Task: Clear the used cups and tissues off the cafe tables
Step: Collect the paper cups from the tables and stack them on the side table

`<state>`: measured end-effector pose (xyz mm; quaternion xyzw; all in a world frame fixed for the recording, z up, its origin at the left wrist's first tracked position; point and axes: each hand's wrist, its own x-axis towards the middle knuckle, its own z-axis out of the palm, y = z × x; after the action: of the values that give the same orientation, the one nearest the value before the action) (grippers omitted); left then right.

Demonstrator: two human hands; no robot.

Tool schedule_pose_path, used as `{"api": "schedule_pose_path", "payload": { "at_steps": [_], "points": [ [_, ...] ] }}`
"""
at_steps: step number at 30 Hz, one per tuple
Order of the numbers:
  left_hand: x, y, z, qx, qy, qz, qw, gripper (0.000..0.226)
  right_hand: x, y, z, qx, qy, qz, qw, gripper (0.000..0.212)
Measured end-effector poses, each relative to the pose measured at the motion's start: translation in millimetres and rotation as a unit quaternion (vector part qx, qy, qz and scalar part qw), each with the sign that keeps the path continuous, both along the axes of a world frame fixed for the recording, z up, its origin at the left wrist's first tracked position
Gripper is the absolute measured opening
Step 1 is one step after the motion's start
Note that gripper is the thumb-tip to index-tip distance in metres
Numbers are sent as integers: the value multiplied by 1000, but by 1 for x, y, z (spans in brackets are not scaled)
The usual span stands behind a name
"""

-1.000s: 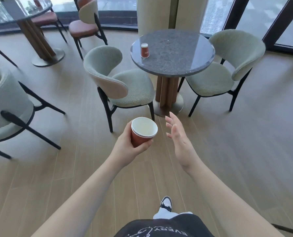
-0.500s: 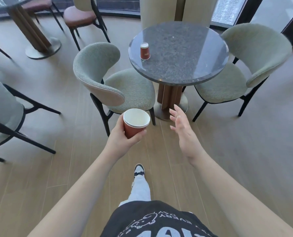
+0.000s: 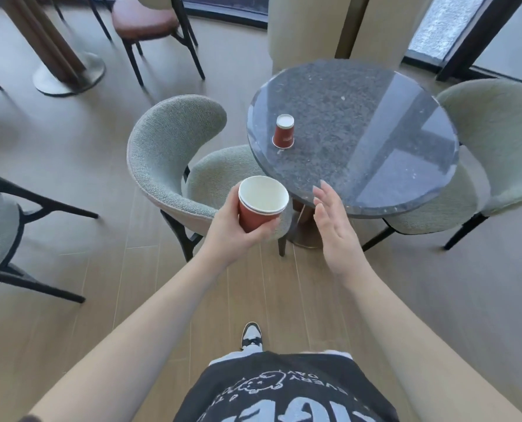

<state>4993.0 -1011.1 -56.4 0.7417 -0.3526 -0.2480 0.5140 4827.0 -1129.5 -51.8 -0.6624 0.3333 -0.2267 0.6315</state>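
Observation:
My left hand point(image 3: 227, 231) grips a red paper cup point(image 3: 261, 204) with a white inside, held upright in front of me; its rim looks doubled, like stacked cups. My right hand point(image 3: 334, 228) is open with straight fingers, just right of that cup and at the near edge of a round dark stone table point(image 3: 375, 141). A second red paper cup point(image 3: 283, 131) stands upside down on the table's left part. No tissues are visible.
A grey-green upholstered chair point(image 3: 168, 153) stands left of the table, just beyond my left hand, and another point(image 3: 497, 141) stands on the right. A brown chair point(image 3: 144, 19) and a second table's pedestal point(image 3: 68, 71) are at the back left. A pillar point(image 3: 302, 28) rises behind the table.
I have walked closer to the round table, which now looms larger and nearer. My right hand has reached its near edge. My left hand keeps hold of the cup.

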Motion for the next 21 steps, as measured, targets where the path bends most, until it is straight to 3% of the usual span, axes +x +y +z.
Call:
{"api": "schedule_pose_path", "payload": {
  "at_steps": [11, 21],
  "points": [
    [79, -119, -17, 15, -1, 41, 999, 68, 82, -161, -21, -44, 2, -27, 999, 50],
    [111, -207, -17, 16, -1, 118, 993, 83, 162, -292, -65, -71, 97, 73, 990, 66]
  ]
}}
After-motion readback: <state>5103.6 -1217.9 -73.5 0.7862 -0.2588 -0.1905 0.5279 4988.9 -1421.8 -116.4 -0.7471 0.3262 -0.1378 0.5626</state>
